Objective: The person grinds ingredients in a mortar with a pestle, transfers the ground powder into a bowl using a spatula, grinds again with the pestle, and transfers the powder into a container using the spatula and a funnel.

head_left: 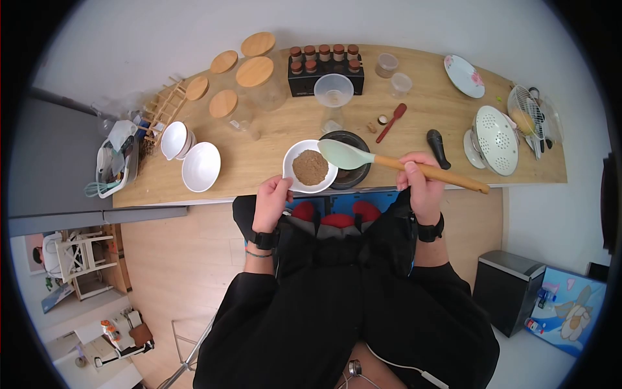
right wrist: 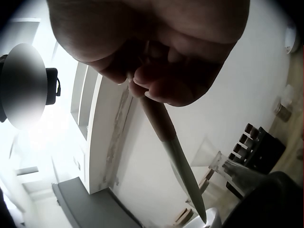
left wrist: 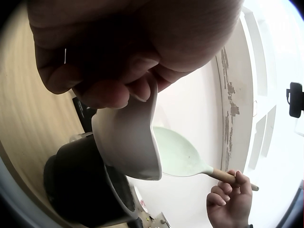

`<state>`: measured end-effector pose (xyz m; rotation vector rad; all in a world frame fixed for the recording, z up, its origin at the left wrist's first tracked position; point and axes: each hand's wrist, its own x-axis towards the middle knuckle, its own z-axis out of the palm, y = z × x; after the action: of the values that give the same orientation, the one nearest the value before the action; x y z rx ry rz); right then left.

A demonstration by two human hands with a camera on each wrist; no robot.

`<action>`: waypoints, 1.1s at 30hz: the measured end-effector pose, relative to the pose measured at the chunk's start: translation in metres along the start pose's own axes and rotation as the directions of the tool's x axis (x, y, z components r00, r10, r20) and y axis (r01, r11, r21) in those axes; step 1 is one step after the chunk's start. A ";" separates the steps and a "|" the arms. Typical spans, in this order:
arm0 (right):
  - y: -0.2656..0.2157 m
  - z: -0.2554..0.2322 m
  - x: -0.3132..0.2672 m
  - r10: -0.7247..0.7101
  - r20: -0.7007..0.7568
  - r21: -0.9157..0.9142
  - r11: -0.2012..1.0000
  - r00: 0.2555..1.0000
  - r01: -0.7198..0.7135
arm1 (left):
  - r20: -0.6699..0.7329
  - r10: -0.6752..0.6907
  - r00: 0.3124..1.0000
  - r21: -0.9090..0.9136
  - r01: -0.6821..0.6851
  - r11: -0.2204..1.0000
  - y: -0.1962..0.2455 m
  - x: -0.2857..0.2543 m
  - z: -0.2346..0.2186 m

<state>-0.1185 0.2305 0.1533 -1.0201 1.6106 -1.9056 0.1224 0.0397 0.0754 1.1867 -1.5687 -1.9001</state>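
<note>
My left hand (head_left: 272, 200) pinches the rim of a small white bowl (head_left: 289, 174) holding brown powder (head_left: 310, 167). The left wrist view shows the bowl tilted, its spout-like edge over a dark mortar (left wrist: 78, 183). In my right hand (head_left: 422, 188) is the wooden handle of a pale green spoon (head_left: 345, 154). Its head overlaps the right rim of the bowl and the mortar (head_left: 356, 176) in the head view. From the right wrist, the spoon (right wrist: 183, 164) appears edge-on, with fingers (right wrist: 164, 90) curled around the handle.
Behind the mortar stands a clear bottle with a funnel (head_left: 334, 91), near a black rack of spice jars (head_left: 324, 81). A black pestle (head_left: 438, 149), a red spatula (head_left: 392, 123) and a white colander (head_left: 497, 139) lie to the right. White bowls (head_left: 201, 167) and wooden-lidded jars (head_left: 223, 104) are left.
</note>
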 end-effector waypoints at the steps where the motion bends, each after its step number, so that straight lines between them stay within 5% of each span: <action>1: 0.001 -0.004 0.001 0.021 -0.050 0.043 0.999 0.999 -0.019 | -0.019 -0.013 1.000 0.008 0.013 1.000 0.001 -0.001 -0.001; 6: 0.001 -0.020 0.008 0.058 -0.167 0.167 0.986 0.984 -0.029 | -0.081 -0.032 0.996 0.002 0.032 0.999 -0.001 -0.005 -0.019; 8: 0.002 -0.019 0.011 -0.051 -0.165 -0.172 0.985 0.985 0.022 | -0.103 -0.025 0.994 0.018 0.027 0.999 0.000 -0.006 -0.026; 9: 0.000 -0.017 0.014 -0.050 -0.164 -0.173 0.985 0.985 0.021 | -0.103 -0.026 0.994 0.017 0.028 0.999 0.000 -0.006 -0.029; 11: -0.005 -0.007 0.020 -0.239 -0.017 -0.474 0.857 0.971 0.203 | -0.140 -0.009 0.990 0.026 0.013 1.000 -0.002 -0.006 -0.035; 15: 0.018 0.009 0.021 -0.168 0.037 -0.530 0.833 0.985 0.162 | -0.165 -0.001 0.986 0.033 0.007 0.999 -0.003 -0.006 -0.040; 18: 0.061 0.012 0.024 -0.217 0.022 -0.403 0.891 0.976 0.207 | -0.171 -0.009 0.985 0.019 0.013 1.000 -0.003 -0.007 -0.041; 20: 0.078 0.000 0.025 0.178 -0.130 -0.070 0.980 0.975 -0.188 | -0.168 -0.009 0.986 0.012 0.011 1.000 -0.006 -0.007 -0.043; 23: 0.093 -0.015 0.026 0.290 -0.136 0.135 0.953 0.947 -0.273 | -0.153 -0.009 0.988 0.012 0.011 1.000 -0.006 -0.005 -0.040; 33: 0.106 -0.032 0.008 0.460 -0.260 0.425 0.844 0.849 -0.328 | -0.141 -0.001 0.990 0.019 0.004 1.000 0.000 -0.006 -0.033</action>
<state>-0.1613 0.2210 0.0514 -0.1637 1.4169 -2.0488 0.1524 0.0250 0.0771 1.3011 -1.5140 -1.7652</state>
